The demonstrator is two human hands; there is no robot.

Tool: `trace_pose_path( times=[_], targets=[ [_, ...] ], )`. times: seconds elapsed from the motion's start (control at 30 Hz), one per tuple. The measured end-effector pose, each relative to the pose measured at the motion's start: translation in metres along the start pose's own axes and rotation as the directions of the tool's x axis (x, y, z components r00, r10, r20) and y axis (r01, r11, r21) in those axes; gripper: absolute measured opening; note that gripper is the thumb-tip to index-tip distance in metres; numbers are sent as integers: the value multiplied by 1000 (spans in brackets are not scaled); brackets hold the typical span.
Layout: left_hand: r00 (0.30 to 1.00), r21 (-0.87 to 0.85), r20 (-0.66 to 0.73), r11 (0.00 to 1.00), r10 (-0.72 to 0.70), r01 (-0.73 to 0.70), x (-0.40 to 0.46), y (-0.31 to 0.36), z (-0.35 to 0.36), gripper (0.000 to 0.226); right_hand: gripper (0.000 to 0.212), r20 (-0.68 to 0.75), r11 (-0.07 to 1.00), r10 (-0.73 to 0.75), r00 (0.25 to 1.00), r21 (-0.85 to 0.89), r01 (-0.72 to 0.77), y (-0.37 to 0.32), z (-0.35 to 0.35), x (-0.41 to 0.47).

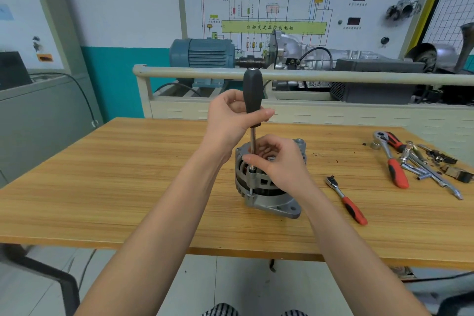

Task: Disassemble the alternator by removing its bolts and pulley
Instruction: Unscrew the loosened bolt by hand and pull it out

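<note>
Hands (230,115) grip upright driver (252,95) on alternator (266,195).

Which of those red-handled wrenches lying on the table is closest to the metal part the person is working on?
The small ratchet, lying alone just right of the alternator. The larger red-handled ratchet lies farther right, against the pile of loose tools.

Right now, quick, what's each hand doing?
Left hand: closed round the black handle of the screwdriver.
Right hand: fingers pinching the screwdriver's shaft low down, over the alternator.
</note>
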State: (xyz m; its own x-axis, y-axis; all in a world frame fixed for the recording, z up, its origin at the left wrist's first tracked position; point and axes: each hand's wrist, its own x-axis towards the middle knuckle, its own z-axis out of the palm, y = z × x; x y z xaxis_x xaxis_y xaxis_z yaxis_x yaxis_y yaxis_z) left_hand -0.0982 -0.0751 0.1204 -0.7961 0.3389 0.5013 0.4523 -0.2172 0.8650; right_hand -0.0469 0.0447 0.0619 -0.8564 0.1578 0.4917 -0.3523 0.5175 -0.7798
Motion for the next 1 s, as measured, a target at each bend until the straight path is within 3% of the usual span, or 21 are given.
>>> trace_pose_path(
  times=[0.2,0.27,0.4,0.47,0.53,0.63,0.73,0.8,0.87,1.0],
  targets=[
    [967,-138,254,988,-29,66,-3,2,-10,24,28,34,999,-44,998,-5,44,1,-4,-1],
    [978,-122,209,992,-7,33,-2,3,-11,23,25,55,999,-27,998,19,26,1,-3,-1],
    [999,-40,-37,999,24,-26,-1,2,-5,33,10,28,998,-9,1000,57,7,2,-1,0],
    [1000,-49,-16,999,10,-11,-1,2,-4,39,9,-20,999,-8,1000,33,8,2,2,-1],
    [994,-65,109,998,-16,23,-1,4,-8,42,10,-20,1000,-12,1000,12,13,1,3,-1],
    [958,-87,285,995,-21,48,-2,5,-15,29,16,33,1000,-18,999,-12,18,2,1,0],
    [977,-64,212,998,-2,16,-1,5,-15,22,16,67,999,6,998,35,-8,0,-1,0],
    [994,-33,108,999,14,-10,0,5,-11,22,3,64,997,22,998,73,-27,-1,0,1],
    [999,-22,49,1000,17,-16,1,4,-5,25,9,21,997,26,999,75,-27,1,2,1],
    [993,-70,120,997,-14,23,2,4,-2,25,14,-42,999,11,999,33,-10,1,3,0]
  ],
)
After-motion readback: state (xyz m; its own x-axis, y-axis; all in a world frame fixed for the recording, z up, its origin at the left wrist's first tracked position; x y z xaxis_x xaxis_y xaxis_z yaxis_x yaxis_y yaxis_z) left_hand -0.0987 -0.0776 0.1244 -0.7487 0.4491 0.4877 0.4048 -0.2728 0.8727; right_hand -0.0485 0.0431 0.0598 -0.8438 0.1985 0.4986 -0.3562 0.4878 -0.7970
